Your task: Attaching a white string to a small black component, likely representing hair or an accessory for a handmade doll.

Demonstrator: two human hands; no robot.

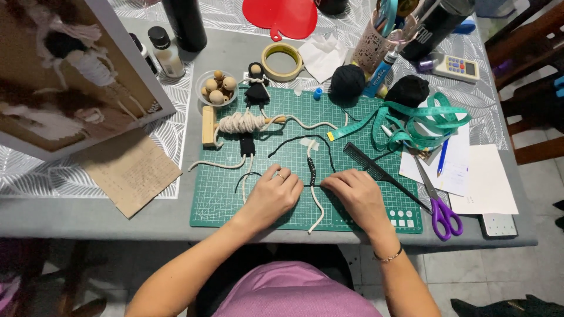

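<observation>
L hand (275,192) and R hand (352,194) rest on green cutting mat (358,211), fingertips meeting at a cream cord (315,202) partly wrapped w/ black thread (310,171). Both hands curled, pinching thread at the cord; L wears a ring. Cord runs vertically btwn hands, lower end just below the knuckles. Ahead of L hand: wooden peg wound w/ cream cord (242,123), small black-dressed doll (257,85), bowl of wooden beads (217,87). Just ahead of R hand: black comb (376,170). Right of R hand: purple scissors (437,205), white papers (482,182). Beyond R hand: teal tape measure (417,120), black yarn ball (346,81).
</observation>
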